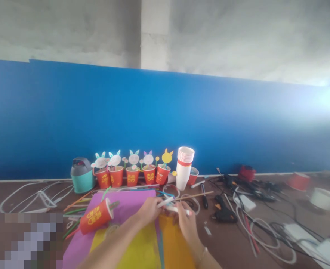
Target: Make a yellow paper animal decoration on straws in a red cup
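Note:
Above coloured sheets, my left hand [150, 211] is closed around a white marker [165, 202]. My right hand [185, 220] is closed on another white marker [181, 211] with a pinkish end, and the two hands nearly meet. Under them lie a purple sheet [131, 200], a yellow sheet [139, 246] and an orange sheet [176, 243]. A red paper cup [96, 216] lies on its side left of my left hand. A thin wooden stick [195, 195] reaches out behind my right hand. Small details between the fingertips are blurred.
Red cups with paper rabbit faces [132, 175] line the back, beside a teal-grey container [82, 177] and stacked white cups [184, 172]. A black glue gun [225, 215], tangled cables [265, 239] and a white bowl [324, 198] occupy the right.

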`<state>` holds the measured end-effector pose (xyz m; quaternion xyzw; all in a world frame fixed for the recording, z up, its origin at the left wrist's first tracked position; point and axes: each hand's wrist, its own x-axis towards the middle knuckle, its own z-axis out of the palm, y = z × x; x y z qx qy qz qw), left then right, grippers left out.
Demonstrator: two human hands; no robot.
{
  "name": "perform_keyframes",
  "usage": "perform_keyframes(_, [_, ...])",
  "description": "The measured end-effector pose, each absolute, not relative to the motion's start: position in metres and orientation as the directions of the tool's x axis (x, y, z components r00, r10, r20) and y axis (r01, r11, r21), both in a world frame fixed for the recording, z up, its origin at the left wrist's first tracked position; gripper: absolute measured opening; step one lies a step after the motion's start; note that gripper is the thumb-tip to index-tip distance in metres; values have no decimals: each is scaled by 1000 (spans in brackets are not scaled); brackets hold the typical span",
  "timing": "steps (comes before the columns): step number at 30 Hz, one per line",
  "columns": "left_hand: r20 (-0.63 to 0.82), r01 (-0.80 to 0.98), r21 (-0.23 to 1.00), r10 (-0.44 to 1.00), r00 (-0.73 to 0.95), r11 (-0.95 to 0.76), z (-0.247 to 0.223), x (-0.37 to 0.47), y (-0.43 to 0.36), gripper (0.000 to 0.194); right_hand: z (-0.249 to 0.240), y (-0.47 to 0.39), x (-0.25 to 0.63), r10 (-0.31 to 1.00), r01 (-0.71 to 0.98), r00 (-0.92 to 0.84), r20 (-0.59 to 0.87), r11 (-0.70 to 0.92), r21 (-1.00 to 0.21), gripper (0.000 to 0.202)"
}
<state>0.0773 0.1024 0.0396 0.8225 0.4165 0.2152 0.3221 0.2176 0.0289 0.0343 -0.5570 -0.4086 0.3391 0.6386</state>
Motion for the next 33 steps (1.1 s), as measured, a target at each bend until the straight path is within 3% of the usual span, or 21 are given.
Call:
perform_keyframes(4, [181,507,655,767,615,-561,46,65,97,13,29,33,219,889,-73,451,77,122,-990,38])
perform_keyframes(9, [243,467,582,690,682,-666,50,57,88,24,40,30,213,907,-141,421,11,78,-987,40])
perform_keyframes(15, [302,483,381,600,741,-789,39,60,86,20,51,24,209,911,-129,409,45,107,-986,35])
perform_keyframes(20, [275,499,385,612,741,-777,40,62,88,19,43,26,210,913,-112,405,48,101,-989,34])
perform_keyframes(23, [332,472,437,625,706,-765,45,58,87,32,40,28,215,902,-31,416,116,142,-989,31])
perform_keyframes(25, [384,443,455,619,685,-772,46,54,87,39,39,27,221,933,63,332,137,123,-990,26])
perform_keyframes(29, [389,444,413,595,704,-795,43,47,87,24,39,25,232,985,299,105,139,102,-949,14])
perform_keyframes(33, [342,413,406,554,759,-815,38,53,82,26,42,24,235,970,399,-45,239,236,-886,29])
